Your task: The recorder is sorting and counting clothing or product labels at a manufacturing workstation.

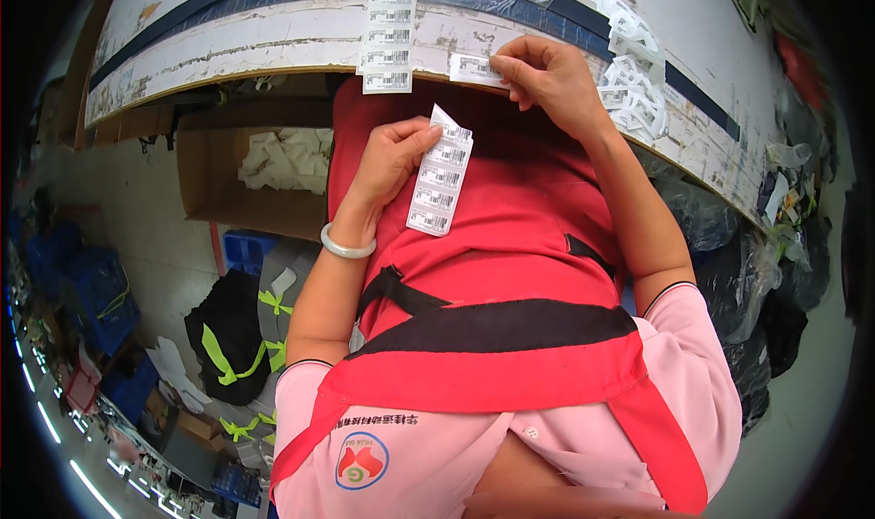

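Note:
Between thumb and fingers, my left hand (394, 159) pinches a strip of white barcode labels (438, 184) that hangs over my red apron. The strip's top end is folded to a point near my thumb. My right hand (553, 80) is closed at the table's front edge, its thumb and forefinger pinching the right end of a single barcode label (471, 69). To the left of that label, a longer strip of barcode labels (389, 34) lies across the table and overhangs its edge. A heap of curled label pieces (633, 89) sits to the right of my right hand.
The worn white table (246, 41) carries blue tape bands. Beneath it, on the left, stands a cardboard box (211, 174) with pale scraps inside. Dark plastic bags (706, 216) crowd the right side. Black and grey bundles with neon ties (228, 341) lie on the left floor.

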